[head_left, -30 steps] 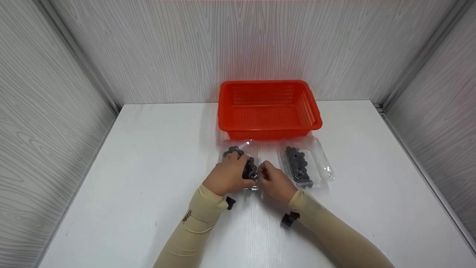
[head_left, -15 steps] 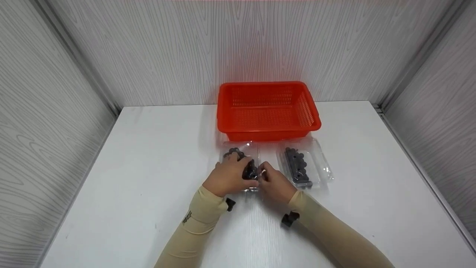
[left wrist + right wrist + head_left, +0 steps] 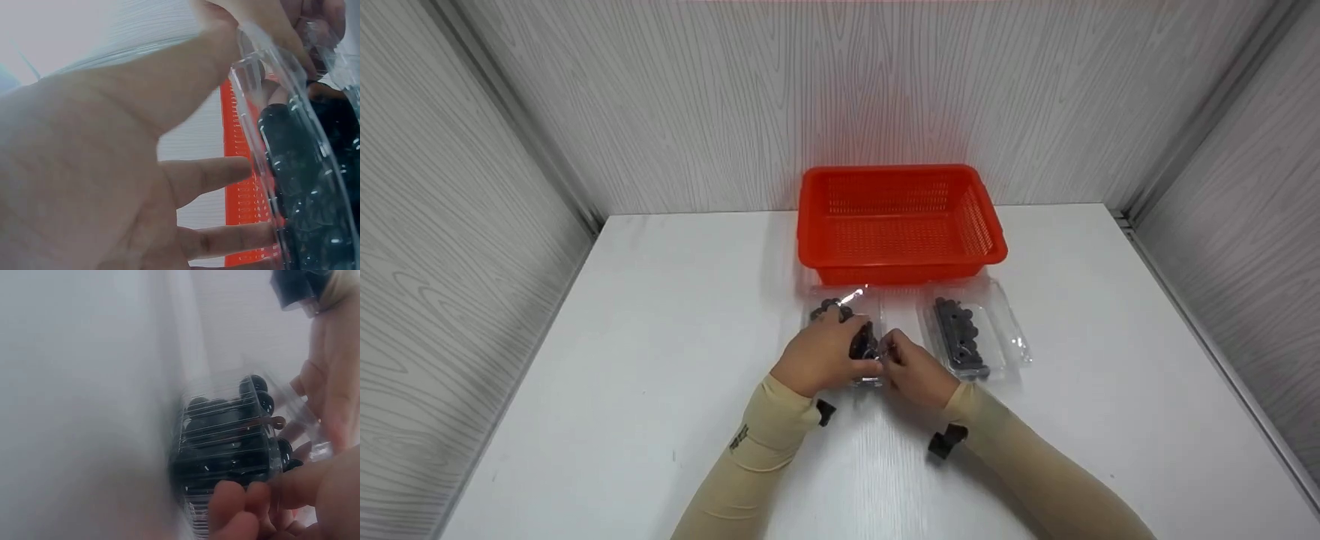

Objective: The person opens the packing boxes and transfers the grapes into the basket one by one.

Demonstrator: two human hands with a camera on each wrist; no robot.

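Note:
In the head view, my left hand (image 3: pixel 826 356) lies over a clear plastic box (image 3: pixel 864 300) of dark grapes (image 3: pixel 831 305) and holds it, thumb toward the near end. The left wrist view has these fingers (image 3: pixel 211 177) stretched against the box's side. At the box's near right corner, my right hand (image 3: pixel 916 369) pinches the edge of the clear plastic. The right wrist view shows its curled fingers (image 3: pixel 233 509) by the ribbed wall and the dark grapes (image 3: pixel 225 439), with a brown stem among them. The hands hide part of the box.
Just right of the hands, a second clear box (image 3: pixel 990 330) of dark grapes (image 3: pixel 960 334) lies with its lid folded out to the right. Behind both boxes stands a red plastic basket (image 3: pixel 904 271). Pale wood-grain panels (image 3: pixel 720 105) enclose the white table (image 3: pixel 690 315).
Both hands stay at the left box with only slight shifts of the fingers at its right edge. The basket and the second box have not moved.

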